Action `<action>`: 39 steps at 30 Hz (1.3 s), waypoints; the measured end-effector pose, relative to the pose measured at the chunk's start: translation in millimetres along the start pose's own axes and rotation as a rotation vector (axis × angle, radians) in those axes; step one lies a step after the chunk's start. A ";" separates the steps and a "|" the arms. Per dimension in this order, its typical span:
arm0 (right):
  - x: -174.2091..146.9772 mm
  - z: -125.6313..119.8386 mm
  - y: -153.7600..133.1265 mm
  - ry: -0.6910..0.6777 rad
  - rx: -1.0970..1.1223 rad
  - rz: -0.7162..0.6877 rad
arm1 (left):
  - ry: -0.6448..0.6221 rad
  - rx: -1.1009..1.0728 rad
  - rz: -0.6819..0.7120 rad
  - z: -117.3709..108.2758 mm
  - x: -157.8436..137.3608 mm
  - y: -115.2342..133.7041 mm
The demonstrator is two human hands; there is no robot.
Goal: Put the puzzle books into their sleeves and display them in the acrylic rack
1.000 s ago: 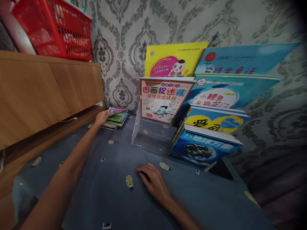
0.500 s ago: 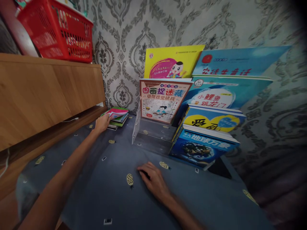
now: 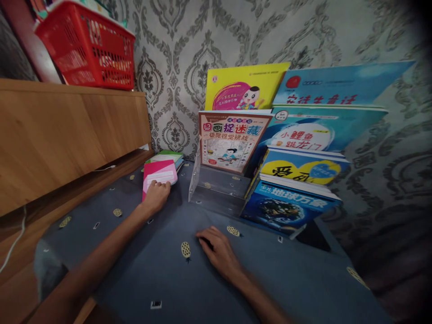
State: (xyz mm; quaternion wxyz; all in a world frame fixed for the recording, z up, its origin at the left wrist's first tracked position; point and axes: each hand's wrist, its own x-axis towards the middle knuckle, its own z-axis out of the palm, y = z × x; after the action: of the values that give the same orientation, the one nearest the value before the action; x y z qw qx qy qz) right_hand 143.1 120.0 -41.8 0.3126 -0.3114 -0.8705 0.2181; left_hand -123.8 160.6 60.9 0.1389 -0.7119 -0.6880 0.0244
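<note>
My left hand [image 3: 157, 195] is closed on the near edge of a pink booklet [image 3: 158, 168] with a pale label panel, lifted and tilted towards me. Behind it lies a small stack of books [image 3: 168, 156] with a green cover on top, at the foot of the wall. My right hand [image 3: 219, 252] rests on the dark tablecloth [image 3: 135, 270], fingers loosely bent and thumb apart, holding nothing. Beyond it stands a clear acrylic book rack [image 3: 216, 193]. Its tiers hold a brown-framed picture book [image 3: 229, 144] and a blue book with a globe [image 3: 286, 204], among others.
A yellow book [image 3: 248, 85] and blue storybooks [image 3: 337, 81] stand upright at the back of the rack. On the left, a wooden cabinet [image 3: 74, 130] borders the table and bears a red plastic basket [image 3: 91, 49]. A patterned wall [image 3: 172, 90] closes off the far side.
My left hand has drawn the pink booklet off the stack, nearer and slightly right, uncovering the green cover. My right hand stays in place. The view has shifted a little.
</note>
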 end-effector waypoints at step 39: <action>7.8 -20.9 -18.8 0.123 0.501 0.342 | -0.051 -0.216 0.004 33.0 -38.4 8.0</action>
State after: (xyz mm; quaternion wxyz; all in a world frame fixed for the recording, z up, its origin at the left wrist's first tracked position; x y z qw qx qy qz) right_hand 144.9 115.9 -13.1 0.3904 -0.3794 -0.7040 0.4561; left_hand -125.5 128.1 21.4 0.0439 -0.7233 -0.6884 -0.0314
